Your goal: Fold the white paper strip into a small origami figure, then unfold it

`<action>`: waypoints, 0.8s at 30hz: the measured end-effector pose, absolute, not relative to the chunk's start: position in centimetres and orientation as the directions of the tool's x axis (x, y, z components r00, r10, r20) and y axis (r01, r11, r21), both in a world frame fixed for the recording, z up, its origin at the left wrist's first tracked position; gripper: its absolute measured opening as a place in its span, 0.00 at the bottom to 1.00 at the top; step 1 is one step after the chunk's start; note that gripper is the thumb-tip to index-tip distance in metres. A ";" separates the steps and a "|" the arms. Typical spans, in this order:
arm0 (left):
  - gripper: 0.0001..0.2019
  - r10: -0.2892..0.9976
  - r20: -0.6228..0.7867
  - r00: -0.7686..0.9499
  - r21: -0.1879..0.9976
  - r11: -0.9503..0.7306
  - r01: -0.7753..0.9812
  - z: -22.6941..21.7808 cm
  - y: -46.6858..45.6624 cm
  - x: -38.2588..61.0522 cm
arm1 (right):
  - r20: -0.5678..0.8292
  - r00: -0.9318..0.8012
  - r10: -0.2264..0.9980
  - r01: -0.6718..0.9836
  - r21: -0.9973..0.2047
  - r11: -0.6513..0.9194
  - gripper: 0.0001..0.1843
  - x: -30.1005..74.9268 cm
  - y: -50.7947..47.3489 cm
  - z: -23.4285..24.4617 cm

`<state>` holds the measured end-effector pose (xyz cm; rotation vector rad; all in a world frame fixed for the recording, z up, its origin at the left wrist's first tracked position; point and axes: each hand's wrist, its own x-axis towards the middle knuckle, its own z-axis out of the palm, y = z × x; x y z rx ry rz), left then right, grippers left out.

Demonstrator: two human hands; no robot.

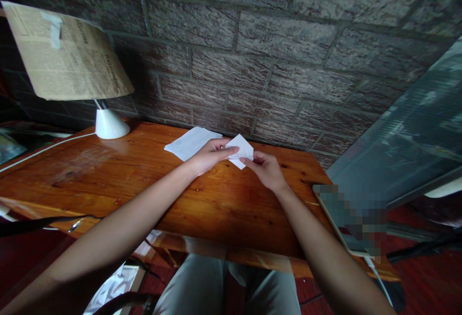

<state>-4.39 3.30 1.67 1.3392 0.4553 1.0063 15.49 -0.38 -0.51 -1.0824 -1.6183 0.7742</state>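
Fingers [231,152] of the left hand [209,155] are pinched almost together on a small folded white paper [241,145] at the centre of the frame, the thumb laid flat across its face and the other fingertips tucked behind, partly out of sight. On the other side, the right hand [269,170] grips the same paper near its lower right edge, thumb in front and the remaining fingers curled in behind it; how tightly either hand presses cannot be told. Paper shows a pointed top, and a smaller pointed piece juts out below a crosswise edge. Both hands are above the far part of an orange-brown wooden worktop [224,207], which spans the middle of the frame. Just beyond the left hand, a loose stack of white sheets [191,142] lies near the wall-side edge, faintly marked on top. At the upper left is a lampshade [79,60] covered in newspaper print, above a white conical lamp base [110,126], from which a white cord [46,148] runs to the left edge. Dark brick [212,67] fills the upper frame, and a bluish translucent panel [404,118] slants down the right side. At the lower right, a flat device [335,211], largely pixelated, lies along the worktop's edge with a white cable [378,276] at its near end. Pale trousers [193,286] show at the bottom centre.
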 end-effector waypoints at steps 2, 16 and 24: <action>0.10 0.769 0.318 0.555 0.946 -0.218 -0.240 2.0 3.3 -4.8 | 0.393 -0.045 0.919 0.312 -0.868 0.386 0.16 16.0 -0.3 -0.3; 0.09 0.388 0.479 0.787 0.536 -0.839 0.087 -0.1 3.9 -4.9 | 0.258 -0.134 0.957 0.334 -0.897 0.288 0.12 19.5 0.6 0.4; 0.22 0.311 0.164 0.936 0.384 -0.894 0.230 -1.0 3.7 -5.4 | 0.093 -0.009 0.996 0.690 -0.720 0.073 0.10 21.1 1.2 -1.0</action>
